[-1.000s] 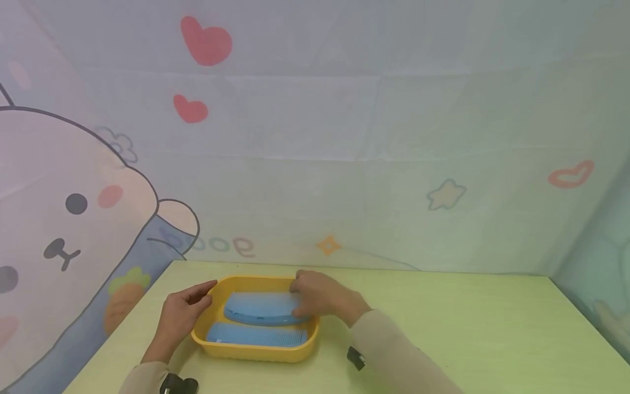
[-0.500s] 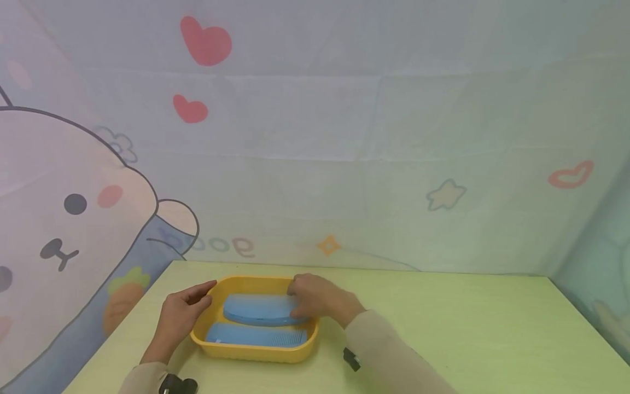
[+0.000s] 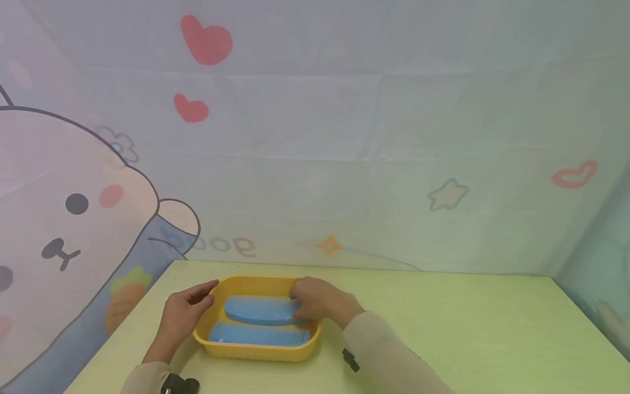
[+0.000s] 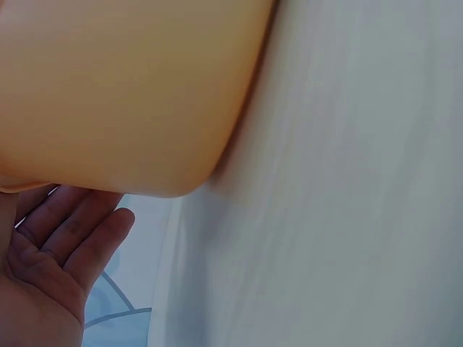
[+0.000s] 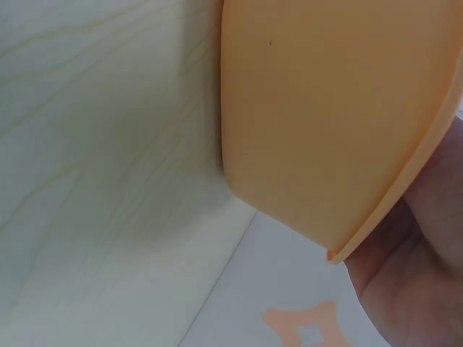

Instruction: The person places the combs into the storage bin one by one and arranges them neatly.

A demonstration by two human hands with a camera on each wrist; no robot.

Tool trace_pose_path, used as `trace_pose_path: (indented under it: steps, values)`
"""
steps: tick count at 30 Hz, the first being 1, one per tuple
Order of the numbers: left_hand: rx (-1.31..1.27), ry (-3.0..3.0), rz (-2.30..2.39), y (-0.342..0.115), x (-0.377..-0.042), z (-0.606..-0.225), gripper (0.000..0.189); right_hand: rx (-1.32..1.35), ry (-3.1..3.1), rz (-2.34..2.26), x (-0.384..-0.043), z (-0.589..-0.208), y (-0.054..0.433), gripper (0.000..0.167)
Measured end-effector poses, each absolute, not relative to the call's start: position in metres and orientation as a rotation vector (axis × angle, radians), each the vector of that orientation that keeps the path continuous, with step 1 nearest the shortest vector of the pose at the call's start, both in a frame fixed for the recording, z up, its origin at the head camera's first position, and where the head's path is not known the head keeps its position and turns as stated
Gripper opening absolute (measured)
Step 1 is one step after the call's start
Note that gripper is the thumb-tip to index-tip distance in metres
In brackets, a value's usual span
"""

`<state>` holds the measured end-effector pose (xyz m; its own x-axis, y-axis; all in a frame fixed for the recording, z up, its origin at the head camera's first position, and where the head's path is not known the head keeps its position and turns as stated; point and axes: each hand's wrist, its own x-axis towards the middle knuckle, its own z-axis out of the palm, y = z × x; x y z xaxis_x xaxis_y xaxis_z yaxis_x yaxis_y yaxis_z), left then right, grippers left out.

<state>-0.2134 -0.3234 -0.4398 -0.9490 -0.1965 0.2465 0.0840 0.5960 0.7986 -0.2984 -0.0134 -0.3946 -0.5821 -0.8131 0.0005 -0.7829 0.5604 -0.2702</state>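
A yellow plastic basin (image 3: 256,353) stands on the table, with two blue combs lying lengthwise in it. The nearer comb (image 3: 256,334) has its fine teeth at the right end. Behind it lies the farther comb (image 3: 261,310), its curved back toward the front. My right hand (image 3: 322,301) reaches over the basin's right rim, thumb and fingers pinching the right end of the farther comb; that end is hidden under them. At the left rim, my left hand (image 3: 182,314) touches the basin with fairly straight fingers, which show past the basin wall (image 4: 130,101) in the left wrist view.
The pale yellow-green table (image 3: 467,328) extends to the right of the basin. A cloth backdrop (image 3: 315,126) with hearts and a cartoon animal (image 3: 74,235) hangs along the table's back and left. A small black device (image 3: 179,384) is strapped at the left wrist.
My right hand and the farther comb have come slightly down and toward the front of the basin. My left hand, the basin and the nearer comb keep their places.
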Motion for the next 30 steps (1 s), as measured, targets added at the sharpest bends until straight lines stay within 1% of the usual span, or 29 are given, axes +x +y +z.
trace_pose_path:
  steps: [7, 17, 30]
  values:
    - [0.089, -2.513, -1.279, -0.3244, -0.2144, -0.4417, 0.034, -1.357, 2.666, -0.358, -0.2981, -0.3958, -0.0139, 0.029]
    - [0.098, -2.509, -1.291, -0.323, -0.2144, -0.4415, 0.034, -1.252, 2.678, -0.378, -0.2957, -0.3984, -0.0145, 0.024]
    - [0.102, -2.511, -1.292, -0.3206, -0.2126, -0.4389, 0.034, -1.251, 2.701, -0.356, -0.2932, -0.3949, -0.0129, 0.02]
